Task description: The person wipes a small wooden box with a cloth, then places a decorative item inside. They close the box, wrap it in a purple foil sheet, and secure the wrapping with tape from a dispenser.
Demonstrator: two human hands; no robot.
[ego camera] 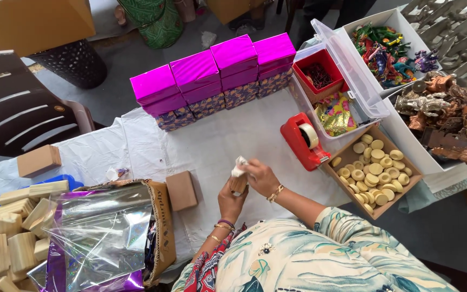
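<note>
Wooden block [238, 184] sat upright between both hands over the middle of the bench [212, 140], lifted clear of the white cloth so that it could be turned and worked on from every side. Behind it, a row of finished magenta boxes [214, 73] stood lined up along the far edge — out of the way, yet within reach. At the near left a brown bag [158, 227] spilled shiny film sheets [101, 230] beside a heap of bare wooden blocks [14, 227], a supply kept close on that side. To the right lay a tray of round wooden discs [374, 170] and a red tape dispenser [302, 141], handy for the right hand [258, 172]. The left hand [231, 200] kept its grip closed around the block's lower half, steadying it from beneath; the right hand's grip pinched a small white scrap [240, 164] against the top — apparently paper or tape, too small to tell which.
</note>
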